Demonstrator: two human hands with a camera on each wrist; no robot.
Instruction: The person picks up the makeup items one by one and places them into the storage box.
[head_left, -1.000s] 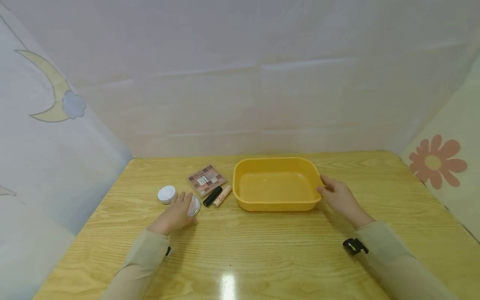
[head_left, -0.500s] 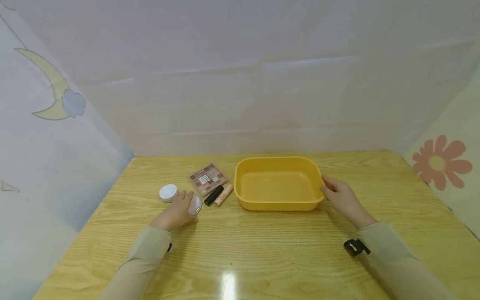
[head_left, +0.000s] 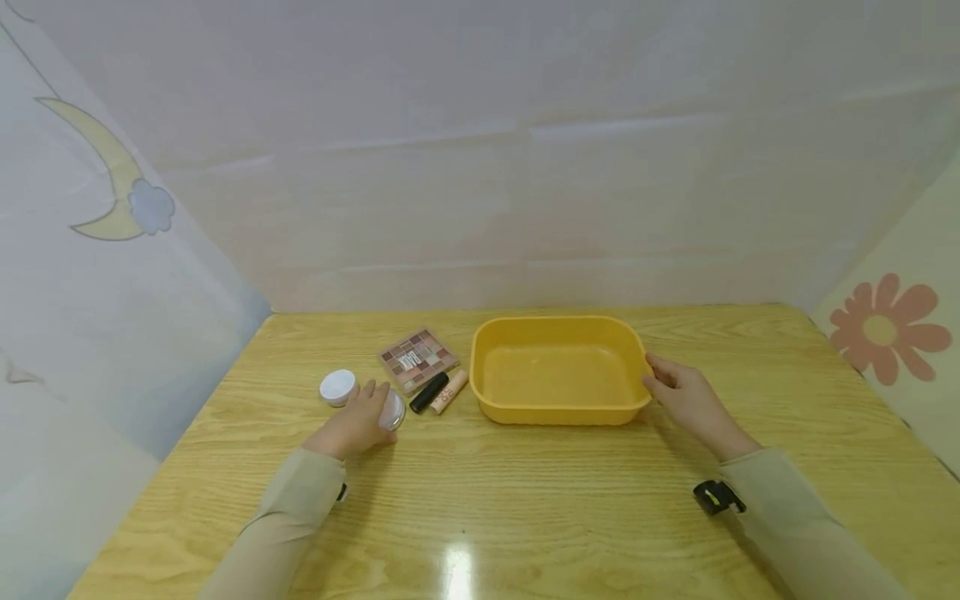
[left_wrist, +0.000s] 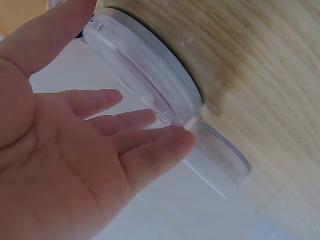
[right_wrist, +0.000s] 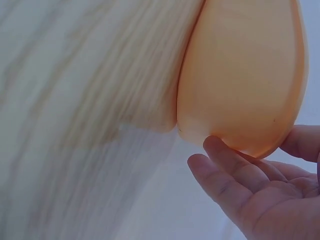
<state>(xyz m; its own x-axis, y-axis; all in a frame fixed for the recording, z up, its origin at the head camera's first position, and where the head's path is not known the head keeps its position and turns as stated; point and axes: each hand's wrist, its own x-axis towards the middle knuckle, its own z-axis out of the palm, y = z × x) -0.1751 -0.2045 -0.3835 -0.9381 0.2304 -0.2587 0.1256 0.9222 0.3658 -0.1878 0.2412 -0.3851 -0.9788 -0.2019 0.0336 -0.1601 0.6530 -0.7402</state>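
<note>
My left hand (head_left: 358, 421) lies over a round clear compact (head_left: 392, 410), its thumb and straight fingers spread about the compact's near side. In the left wrist view, the fingertips reach right to the rim of the clear compact (left_wrist: 145, 65). Behind that hand sits a round white jar (head_left: 338, 387). At the right end of a yellow plastic basin (head_left: 558, 412), my right hand (head_left: 686, 402) pinches the rim. The right wrist view has the thumb at the rim of the basin (right_wrist: 240, 75) and the other fingers against its outer wall.
An eyeshadow palette (head_left: 417, 360) lies left of the basin. In front of it are a black tube (head_left: 430, 392) and a peach tube (head_left: 450, 392), side by side. A pale cloth wall (head_left: 480, 208) stands behind the wooden table (head_left: 525, 508).
The head view shifts slightly. Both hands stay where they are, the left at the clear compact and the right at the basin's rim.
</note>
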